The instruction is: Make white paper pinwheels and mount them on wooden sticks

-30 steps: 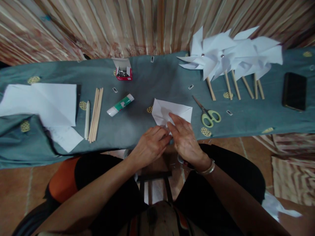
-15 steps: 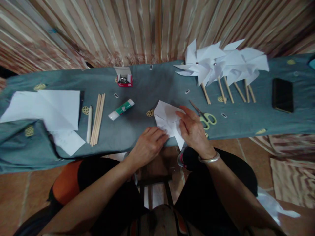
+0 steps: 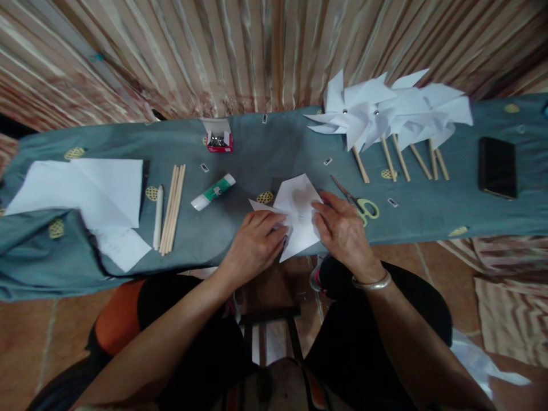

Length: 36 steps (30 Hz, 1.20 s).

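Note:
A cut and partly folded piece of white paper (image 3: 299,200) lies at the front edge of the cloth-covered table, between my two hands. My left hand (image 3: 259,237) is closed on its left side, fingers curled over a flap, with one pointed corner sticking out above the knuckles. On the right edge, the thumb and fingers of my right hand (image 3: 345,225) pinch the sheet. Scissors (image 3: 367,209) with green handles lie just beyond my right hand, partly covered by it. A green and white glue stick (image 3: 214,192) rests to the upper left of my left hand.
Finished white paper pinwheels (image 3: 359,108) on wooden sticks lie at the back right, beside a black phone (image 3: 497,167). A small red box (image 3: 220,141) of metal pins stands open at the back. Further left are wooden sticks (image 3: 173,208), a white candle-like stick (image 3: 158,220) and paper sheets (image 3: 109,188).
The white paper has been turned between my hands, so a pointed corner now sticks out at the left and another points down. Both hands stay on it.

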Available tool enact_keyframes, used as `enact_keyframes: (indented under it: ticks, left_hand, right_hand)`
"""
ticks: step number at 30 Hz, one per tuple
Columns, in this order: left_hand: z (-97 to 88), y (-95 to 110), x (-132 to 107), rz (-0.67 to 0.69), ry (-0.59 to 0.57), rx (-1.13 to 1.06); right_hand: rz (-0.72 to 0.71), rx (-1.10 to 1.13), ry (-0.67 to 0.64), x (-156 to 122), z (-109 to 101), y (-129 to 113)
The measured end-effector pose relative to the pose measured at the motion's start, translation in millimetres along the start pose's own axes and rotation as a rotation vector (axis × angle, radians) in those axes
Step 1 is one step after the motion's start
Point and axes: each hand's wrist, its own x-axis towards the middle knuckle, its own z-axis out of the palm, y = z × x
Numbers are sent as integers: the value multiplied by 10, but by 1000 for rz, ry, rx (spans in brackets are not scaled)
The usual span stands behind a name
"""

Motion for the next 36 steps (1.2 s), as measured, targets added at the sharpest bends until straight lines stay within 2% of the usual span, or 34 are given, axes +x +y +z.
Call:
enact_keyframes:
  ticks: [5, 12, 18, 23, 30, 36]
  left_hand:
    - [61, 160, -8, 61, -102, -76]
    - [41, 165, 11, 63, -154, -34]
    - [-6, 57, -5, 62, -102, 50]
    - [-11, -19, -42, 46, -44, 58]
    - [-21, -48, -59, 14, -53, 33]
    - [-43, -67, -57, 11, -48, 14]
  right_hand:
    - [3, 53, -9, -16, -18, -9]
    - [4, 70, -22, -42, -43, 19]
    - [-63, 264, -89, -50, -101, 119]
    - [-50, 383, -193, -51, -121, 211]
    - [-19, 509, -357, -42, -219, 303]
    - [-8, 578, -402, -24, -287, 332]
